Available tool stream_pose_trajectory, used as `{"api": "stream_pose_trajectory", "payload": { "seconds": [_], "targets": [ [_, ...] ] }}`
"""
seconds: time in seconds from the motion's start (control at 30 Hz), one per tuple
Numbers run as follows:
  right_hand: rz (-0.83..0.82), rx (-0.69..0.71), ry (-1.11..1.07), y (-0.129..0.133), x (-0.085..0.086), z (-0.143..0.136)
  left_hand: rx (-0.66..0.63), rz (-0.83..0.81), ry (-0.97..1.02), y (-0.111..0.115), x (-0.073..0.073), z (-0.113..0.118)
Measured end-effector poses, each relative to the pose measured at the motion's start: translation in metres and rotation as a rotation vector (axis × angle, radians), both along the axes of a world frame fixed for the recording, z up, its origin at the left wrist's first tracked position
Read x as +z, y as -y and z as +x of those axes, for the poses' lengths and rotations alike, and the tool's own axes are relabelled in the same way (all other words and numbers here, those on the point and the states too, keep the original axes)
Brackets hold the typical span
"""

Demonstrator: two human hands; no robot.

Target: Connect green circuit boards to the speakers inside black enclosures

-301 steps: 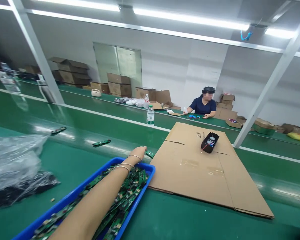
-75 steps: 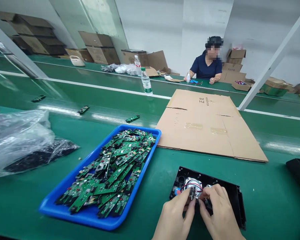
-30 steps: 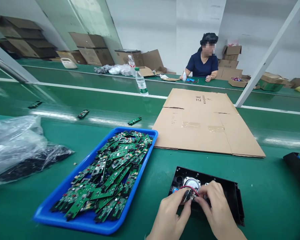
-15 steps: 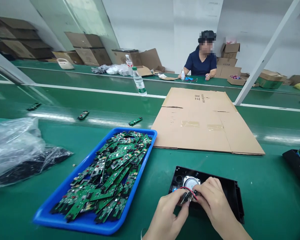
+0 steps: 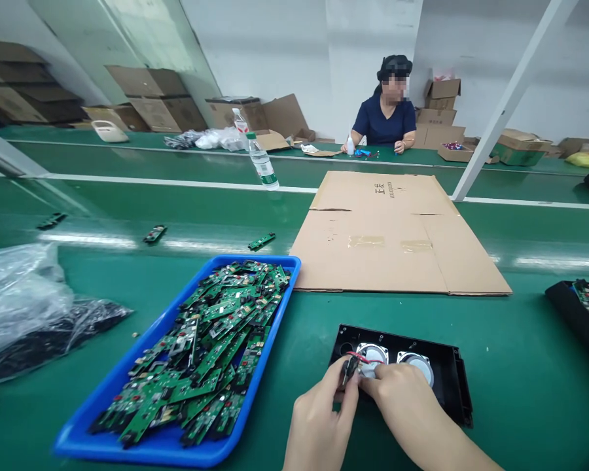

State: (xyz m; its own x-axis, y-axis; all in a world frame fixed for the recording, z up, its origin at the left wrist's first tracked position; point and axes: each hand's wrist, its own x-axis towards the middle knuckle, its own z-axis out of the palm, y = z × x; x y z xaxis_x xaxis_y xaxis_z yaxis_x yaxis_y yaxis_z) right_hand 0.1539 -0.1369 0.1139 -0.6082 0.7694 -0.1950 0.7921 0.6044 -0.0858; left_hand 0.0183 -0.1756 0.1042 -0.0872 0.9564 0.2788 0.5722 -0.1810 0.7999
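Observation:
My left hand (image 5: 321,405) pinches a small circuit board (image 5: 349,371) with black parts, held edge-on above the left end of a black plastic housing (image 5: 446,373). Red wires (image 5: 360,358) run from beside that board across a round speaker (image 5: 377,353) set in the housing. My right hand (image 5: 402,396) is closed, its fingertips close to the left thumb and the wires; what they grip is hidden. A second speaker (image 5: 419,367) shows just behind the right knuckles.
A blue tray (image 5: 262,386) heaped with green circuit boards (image 5: 216,353) stands left. Flattened cardboard (image 5: 392,255) lies beyond the housing. A plastic bag (image 5: 24,314) is far left, a black casing (image 5: 576,314) far right. Across the bench sits a person (image 5: 385,121) near a bottle (image 5: 262,160).
Both hands have shifted slightly left with the small board. My right hand has turned lower and flatter, and the second speaker has come into sight. The whole view has moved a little.

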Motion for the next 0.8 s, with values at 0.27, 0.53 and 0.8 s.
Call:
{"api": "stream_pose_trajectory", "payload": {
  "seconds": [0.27, 0.53, 0.8],
  "targets": [
    [-0.16, 0.019, 0.085, -0.012, 0.022, -0.018, -0.012, -0.084, 0.049, -0.001, 0.004, -0.004],
    [-0.218, 0.059, 0.095, -0.013, 0.036, -0.01, -0.016, -0.073, 0.015, -0.002, 0.003, -0.004],
    [-0.255, -0.235, 0.11, -0.012, 0.034, 0.022, -0.013, -0.058, -0.01, -0.001, 0.008, 0.003]
  ]
}}
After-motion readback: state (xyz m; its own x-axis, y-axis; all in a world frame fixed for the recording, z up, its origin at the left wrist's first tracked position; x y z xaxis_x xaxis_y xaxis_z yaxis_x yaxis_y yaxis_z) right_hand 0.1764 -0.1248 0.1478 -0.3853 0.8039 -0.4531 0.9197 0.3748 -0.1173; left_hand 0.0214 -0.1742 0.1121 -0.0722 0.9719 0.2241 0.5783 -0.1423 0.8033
